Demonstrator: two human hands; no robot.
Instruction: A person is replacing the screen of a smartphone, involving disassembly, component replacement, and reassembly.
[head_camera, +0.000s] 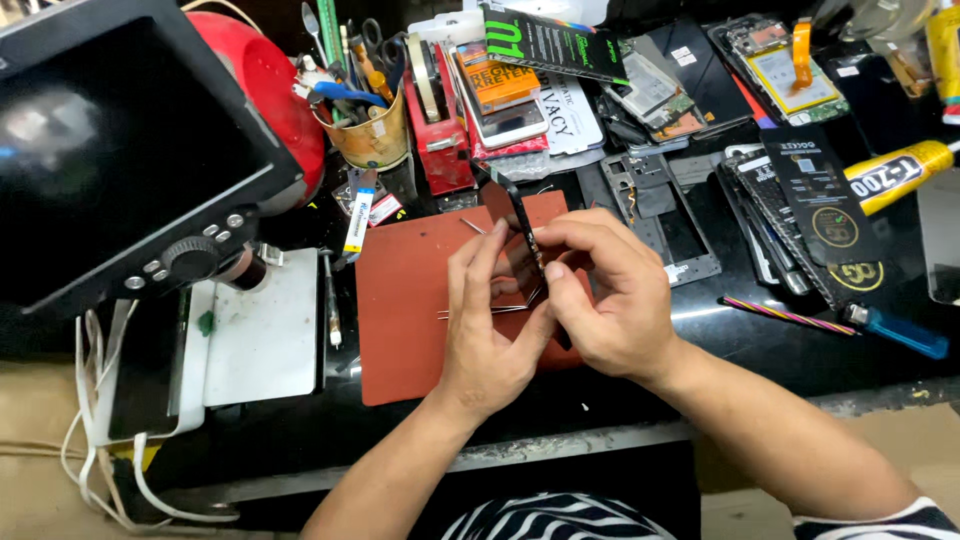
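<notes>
Bright overhead light, sharp focus, edges warped.

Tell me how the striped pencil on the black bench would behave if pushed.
The pencil looks slim and round, so it would probably roll. It seems light and stiff. Lying free beside the blue-handled tool, it might bump into it.

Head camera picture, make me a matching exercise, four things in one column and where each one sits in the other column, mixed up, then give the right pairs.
Things:
1. red-brown work mat
2. screwdriver with blue handle
3. tool cup
4. black monitor

Places:
A. far left, above the white base
B. under both hands, at the middle of the bench
C. right side of the bench, near the front edge
D. behind the mat, to the left, next to a red round thing

Pairs: 1-B, 2-C, 3-D, 4-A

The left hand and right hand meet over the mat around black tweezers.
</notes>
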